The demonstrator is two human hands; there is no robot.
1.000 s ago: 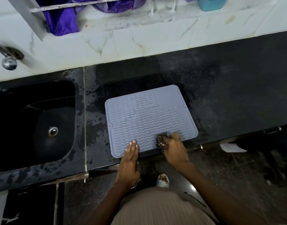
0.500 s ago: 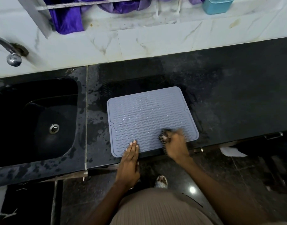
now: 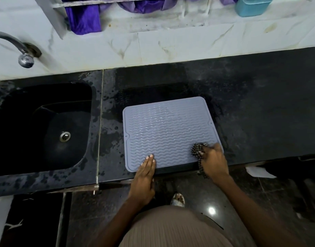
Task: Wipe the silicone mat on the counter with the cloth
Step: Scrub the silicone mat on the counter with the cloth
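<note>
A grey silicone mat (image 3: pixel 168 129) with wavy ridges lies on the black counter (image 3: pixel 260 107), close to its front edge. My left hand (image 3: pixel 146 172) rests flat on the mat's near left corner, fingers together. My right hand (image 3: pixel 212 160) is closed on a dark checked cloth (image 3: pixel 196 150) and presses it onto the mat's near right corner. Part of the cloth hangs down past the counter edge beside my wrist.
A black sink (image 3: pixel 46 125) with a drain sits left of the mat, with a metal tap (image 3: pixel 24 57) above it. The counter around the mat is wet. A purple fabric (image 3: pixel 83 18) and a teal container (image 3: pixel 252 6) are on the ledge behind.
My right hand has slid the cloth to the right along the mat's near edge, toward the right corner. My left hand has stayed in place.
</note>
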